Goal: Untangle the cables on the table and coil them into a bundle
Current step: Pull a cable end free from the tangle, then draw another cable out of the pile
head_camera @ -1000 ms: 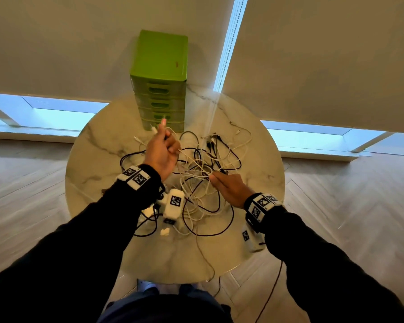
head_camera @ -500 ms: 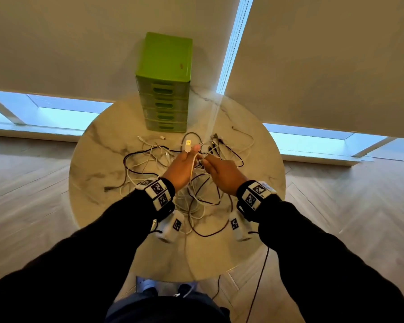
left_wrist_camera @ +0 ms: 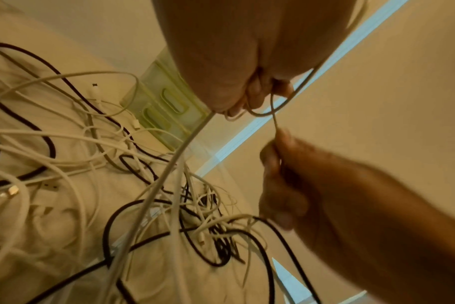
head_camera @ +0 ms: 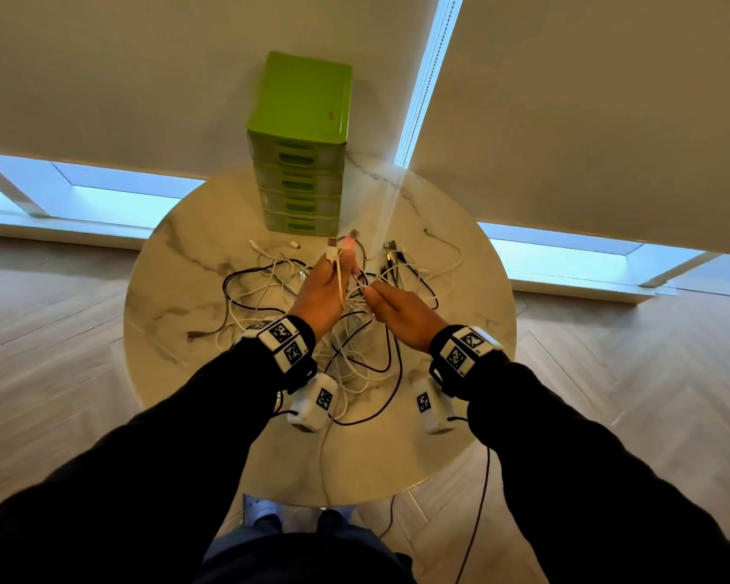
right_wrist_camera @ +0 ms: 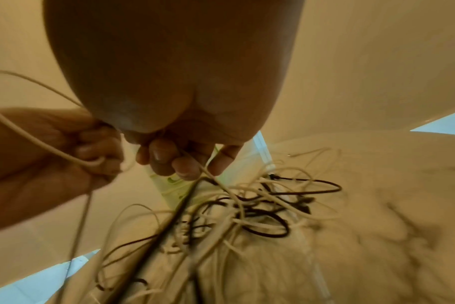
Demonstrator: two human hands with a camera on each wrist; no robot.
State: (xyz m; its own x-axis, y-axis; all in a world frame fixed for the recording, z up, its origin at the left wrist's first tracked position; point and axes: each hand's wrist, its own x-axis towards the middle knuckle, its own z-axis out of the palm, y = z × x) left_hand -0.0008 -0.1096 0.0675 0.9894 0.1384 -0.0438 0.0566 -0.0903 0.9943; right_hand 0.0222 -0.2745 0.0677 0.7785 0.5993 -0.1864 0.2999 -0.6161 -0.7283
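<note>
A tangle of white and black cables (head_camera: 355, 330) lies on the round marble table (head_camera: 178, 288). My left hand (head_camera: 325, 288) is raised above the heap and grips a white cable (left_wrist_camera: 185, 144), whose plug end (head_camera: 333, 252) sticks up past the fingers. A short loop of it hangs below the curled fingers (left_wrist_camera: 255, 96). My right hand (head_camera: 397, 305) is close beside the left and pinches a thin white strand (right_wrist_camera: 210, 174) between thumb and fingertips (right_wrist_camera: 185, 166). Both strands run down into the cables (right_wrist_camera: 247, 209) below.
A green drawer unit (head_camera: 302, 153) stands at the table's far edge, just beyond the hands. Loose cable ends (head_camera: 443, 250) spread to the right and left of the heap. One black cable (head_camera: 477, 512) hangs off the near edge toward the wooden floor.
My left hand has swung from the left side toward the centre with the white cable. My right hand has moved up and forward, and the two hands now work close together.
</note>
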